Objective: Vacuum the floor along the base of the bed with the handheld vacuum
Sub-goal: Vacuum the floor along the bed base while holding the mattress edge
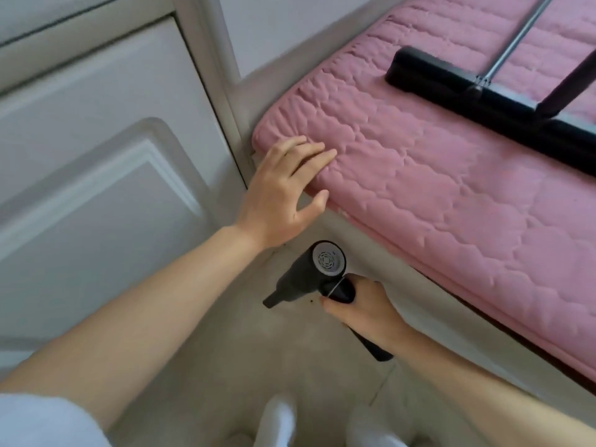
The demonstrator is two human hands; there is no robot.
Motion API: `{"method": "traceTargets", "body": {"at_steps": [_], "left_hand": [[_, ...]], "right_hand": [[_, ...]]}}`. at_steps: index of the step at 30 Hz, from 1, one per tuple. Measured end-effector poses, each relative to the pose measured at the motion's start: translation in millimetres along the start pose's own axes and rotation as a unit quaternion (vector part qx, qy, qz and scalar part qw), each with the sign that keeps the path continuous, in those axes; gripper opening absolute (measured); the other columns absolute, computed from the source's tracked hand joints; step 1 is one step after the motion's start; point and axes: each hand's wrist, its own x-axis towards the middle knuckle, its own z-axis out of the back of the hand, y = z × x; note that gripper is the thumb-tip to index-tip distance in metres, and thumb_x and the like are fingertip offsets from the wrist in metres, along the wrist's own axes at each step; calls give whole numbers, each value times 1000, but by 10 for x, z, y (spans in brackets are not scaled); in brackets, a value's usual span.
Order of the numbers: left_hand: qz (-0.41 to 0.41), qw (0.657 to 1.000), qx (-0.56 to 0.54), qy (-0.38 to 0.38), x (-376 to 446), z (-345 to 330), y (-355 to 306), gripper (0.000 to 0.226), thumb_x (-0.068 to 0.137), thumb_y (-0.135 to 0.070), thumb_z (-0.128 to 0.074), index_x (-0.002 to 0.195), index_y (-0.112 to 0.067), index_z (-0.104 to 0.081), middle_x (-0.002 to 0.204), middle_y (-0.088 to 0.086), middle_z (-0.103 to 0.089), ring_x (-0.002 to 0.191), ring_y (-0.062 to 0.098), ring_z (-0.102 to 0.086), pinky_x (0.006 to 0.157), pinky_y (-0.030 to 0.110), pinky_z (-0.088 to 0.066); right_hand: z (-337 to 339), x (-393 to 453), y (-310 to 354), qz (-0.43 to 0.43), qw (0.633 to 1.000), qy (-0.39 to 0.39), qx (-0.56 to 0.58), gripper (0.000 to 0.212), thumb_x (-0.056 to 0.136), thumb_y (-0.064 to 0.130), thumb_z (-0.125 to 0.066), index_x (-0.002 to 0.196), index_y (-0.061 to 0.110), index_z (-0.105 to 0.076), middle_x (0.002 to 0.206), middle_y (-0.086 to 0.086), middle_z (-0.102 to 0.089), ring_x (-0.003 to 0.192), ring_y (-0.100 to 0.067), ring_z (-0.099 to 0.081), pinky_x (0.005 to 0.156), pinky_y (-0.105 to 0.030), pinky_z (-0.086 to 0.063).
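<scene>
My right hand (pixel 364 312) grips the handle of a black handheld vacuum (pixel 309 272). Its short nozzle points left and down at the beige floor (pixel 225 366), close to the pale base of the bed (pixel 429 314). A round grey vent on the vacuum's rear faces up toward me. My left hand (pixel 285 191) rests with straight fingers on the corner of the pink quilted mattress (pixel 435 188). A few dark specks lie on the floor just under the nozzle.
A white panelled wardrobe door (pixel 96 156) stands at the left, leaving a narrow strip of floor beside the bed. A black flat mop head with a metal pole (pixel 477 91) lies on the mattress. My feet in white socks (pixel 280 421) are at the bottom edge.
</scene>
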Motion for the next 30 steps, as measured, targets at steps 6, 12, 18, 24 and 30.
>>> {"method": "traceTargets", "body": {"at_steps": [6,12,18,24,30], "left_hand": [[30,999,-18,8,33,-75,-72,41,95,-34,-46,122,-7,-60,143,10,-50,140,26,-34,118,52,-20],[81,995,-4,60,22,-36,-210,51,98,-45,-35,132,-11,-53,145,5,-49,138,21,-38,120,46,-17],[86,988,24,127,38,16,-234,54,102,-48,-34,148,-19,-38,153,2,-37,144,18,-27,121,43,-10],[76,991,27,111,-40,-74,-175,51,104,-42,-36,149,-19,-35,155,3,-34,145,19,-24,121,42,-9],[29,992,46,113,-70,-114,-53,54,104,-43,-34,152,-19,-28,157,3,-29,146,19,-20,120,41,-6]], "right_hand": [[-49,31,-126,30,999,7,28,29,68,43,-67,85,20,-60,64,-1,-67,53,-14,-64,49,-32,-53],[-134,-128,-198,53,994,21,95,23,72,41,-67,92,38,-57,68,1,-67,53,-17,-65,53,-33,-57],[-155,-332,-237,60,985,62,150,32,75,36,-69,104,36,-57,80,-1,-71,69,-17,-70,66,-36,-59],[-323,-440,-232,34,980,114,157,26,73,30,-70,97,34,-61,82,0,-70,69,-22,-70,64,-37,-60],[-660,-386,-177,27,977,163,132,20,72,29,-70,90,28,-62,75,-5,-66,60,-23,-65,58,-35,-57]]}}
